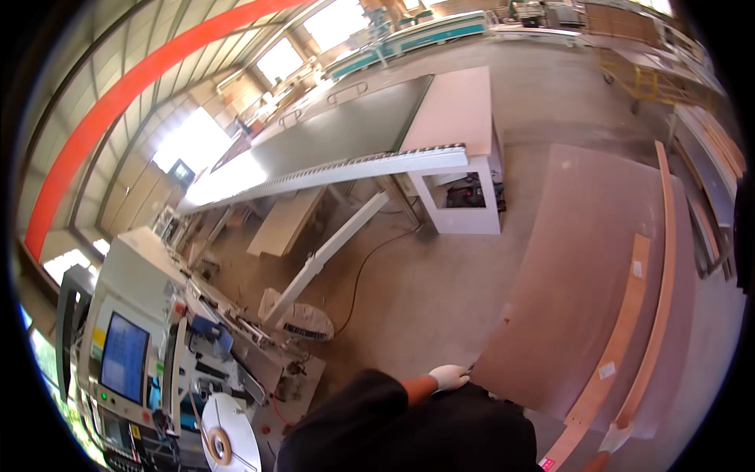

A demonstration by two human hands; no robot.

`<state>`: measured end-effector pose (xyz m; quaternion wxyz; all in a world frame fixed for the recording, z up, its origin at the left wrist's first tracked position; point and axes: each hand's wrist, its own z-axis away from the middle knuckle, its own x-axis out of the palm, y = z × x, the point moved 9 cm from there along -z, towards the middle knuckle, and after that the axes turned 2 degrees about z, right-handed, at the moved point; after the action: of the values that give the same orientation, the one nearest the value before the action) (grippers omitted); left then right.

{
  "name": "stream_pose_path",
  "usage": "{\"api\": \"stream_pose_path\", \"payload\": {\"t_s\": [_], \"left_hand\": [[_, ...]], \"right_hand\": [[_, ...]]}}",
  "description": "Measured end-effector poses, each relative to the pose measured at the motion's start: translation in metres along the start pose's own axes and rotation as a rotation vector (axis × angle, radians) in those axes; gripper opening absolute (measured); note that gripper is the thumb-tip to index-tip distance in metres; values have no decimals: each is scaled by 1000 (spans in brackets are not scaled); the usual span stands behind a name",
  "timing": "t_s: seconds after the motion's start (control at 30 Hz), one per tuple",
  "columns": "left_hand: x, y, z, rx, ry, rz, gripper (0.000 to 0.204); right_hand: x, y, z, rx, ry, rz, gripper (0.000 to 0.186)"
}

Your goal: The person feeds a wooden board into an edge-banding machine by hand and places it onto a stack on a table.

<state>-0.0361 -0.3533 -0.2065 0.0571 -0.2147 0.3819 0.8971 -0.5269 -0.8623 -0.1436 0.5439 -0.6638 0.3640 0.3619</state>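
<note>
My left hand (451, 377), in a white glove, is closed beside the near left corner of a large brown sheet (574, 259). A small dark bit shows at its fingertips, but what it grips cannot be made out. Lower right, my right hand (617, 436), also white-gloved, is closed around the near end of a long narrow wooden strip (667, 259). This strip lies lengthwise over the sheet. To its left a wider wooden board (621, 334) with white labels lies on the same sheet, its near end running to the picture's lower edge.
A machine with a screen (124, 356) stands at the left, with a white disc holding a tape roll (219, 445). Ahead is a long dark-topped conveyor table (338, 118) with a white end cabinet (464, 200). A cable (358, 283) lies on the floor. Racked boards (712, 141) stand far right.
</note>
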Motion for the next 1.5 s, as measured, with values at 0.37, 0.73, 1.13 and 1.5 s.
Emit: {"api": "stream_pose_path", "payload": {"t_s": [0.37,0.73,1.13,1.5], "left_hand": [[-123,-2,-11,201,-27,-219,39],[-167,-39,-64,198,-334,156,37],[-155,163,-146,-31,-627,1192,56],[-130,113,-53,40,-554,796,52]], "right_hand": [[38,-77,188,-40,-212,-128,58],[-52,-317,422,133,-170,104,78],[-144,-462,706,727,13,-5,62],[-124,-513,935,994,896,-34,45]]}}
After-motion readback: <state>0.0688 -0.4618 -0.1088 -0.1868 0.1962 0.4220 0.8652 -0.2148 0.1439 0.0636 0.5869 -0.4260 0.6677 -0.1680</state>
